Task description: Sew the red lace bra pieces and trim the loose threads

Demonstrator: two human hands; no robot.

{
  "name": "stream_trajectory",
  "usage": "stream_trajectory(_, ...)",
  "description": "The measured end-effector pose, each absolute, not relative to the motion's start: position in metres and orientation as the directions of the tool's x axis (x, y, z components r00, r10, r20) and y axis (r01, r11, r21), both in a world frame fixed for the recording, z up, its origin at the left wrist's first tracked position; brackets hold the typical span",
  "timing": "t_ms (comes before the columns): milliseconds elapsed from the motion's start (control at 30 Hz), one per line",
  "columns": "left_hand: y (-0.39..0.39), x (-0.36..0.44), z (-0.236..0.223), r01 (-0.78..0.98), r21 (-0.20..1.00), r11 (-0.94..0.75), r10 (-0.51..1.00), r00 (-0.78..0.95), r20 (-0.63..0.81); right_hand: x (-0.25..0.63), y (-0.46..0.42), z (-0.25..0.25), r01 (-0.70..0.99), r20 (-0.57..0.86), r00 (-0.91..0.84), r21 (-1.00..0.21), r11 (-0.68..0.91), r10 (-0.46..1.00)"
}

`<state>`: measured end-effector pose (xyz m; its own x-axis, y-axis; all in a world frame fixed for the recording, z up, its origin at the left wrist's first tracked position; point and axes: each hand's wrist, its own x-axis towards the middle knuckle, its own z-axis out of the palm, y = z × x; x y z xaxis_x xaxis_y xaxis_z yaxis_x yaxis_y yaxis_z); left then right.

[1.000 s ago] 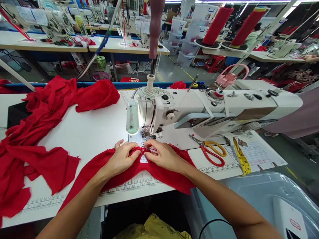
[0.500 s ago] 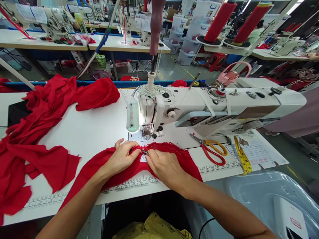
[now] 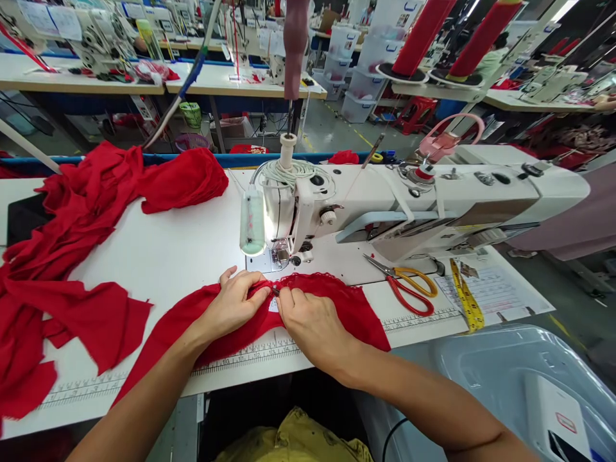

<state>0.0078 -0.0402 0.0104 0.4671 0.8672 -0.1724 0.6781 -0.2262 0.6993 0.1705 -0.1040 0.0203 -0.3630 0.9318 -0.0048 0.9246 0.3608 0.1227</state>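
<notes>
A red piece of fabric (image 3: 344, 307) with a ruffled, lacy upper edge lies along the front of the sewing table. My left hand (image 3: 238, 298) is closed on its upper edge, thumb and forefinger pinching the cloth. Close beside it, my right hand (image 3: 312, 321) grips a small dark metal tool (image 3: 276, 291), whose tip touches the fabric between my hands. Its kind is mostly hidden by my fingers. Under the tool a small white label (image 3: 273, 305) shows. Just behind my hands is the presser foot (image 3: 280, 254) of the sewing machine (image 3: 375, 192).
Scissors (image 3: 404, 282) with orange and red handles lie on the right, near a yellow tape measure (image 3: 466, 296) and a printed sheet (image 3: 505, 292). Crumpled red fabric (image 3: 86, 224) covers the left side. A clear plastic bin (image 3: 462, 372) stands at the lower right.
My right hand has turned slightly, its fingers curling more over the small tool at the fabric edge. My left hand keeps its pinch. The whole view has shifted a little.
</notes>
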Motion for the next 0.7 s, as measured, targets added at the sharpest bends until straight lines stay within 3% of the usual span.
stream_trajectory(100, -0.040, 0.008, 0.009, 0.671, 0.704, -0.231, 0.866, 0.472, -0.167, 0.170, -0.103, 0.020, 0.927, -0.035, -0.356, 0.110, 0.357, 0.934)
stream_trajectory(367, -0.039, 0.006, 0.007, 0.660, 0.710, -0.245, 0.863, 0.482, -0.149, 0.175, -0.103, 0.003, 0.928, 0.130, -0.371, 0.075, 0.364, 0.919)
stream_trajectory(533, -0.040, 0.006, 0.007, 0.663, 0.705, -0.251, 0.869, 0.476, -0.137, 0.178, -0.105, 0.004, 0.942, 0.104, -0.336, 0.041, 0.333, 0.936)
stream_trajectory(700, -0.043, 0.008, 0.003, 0.700, 0.630, -0.337, 0.883, 0.468, -0.048, 0.191, -0.104, 0.008, 0.963, 0.043, -0.232, -0.130, 0.236, 0.972)
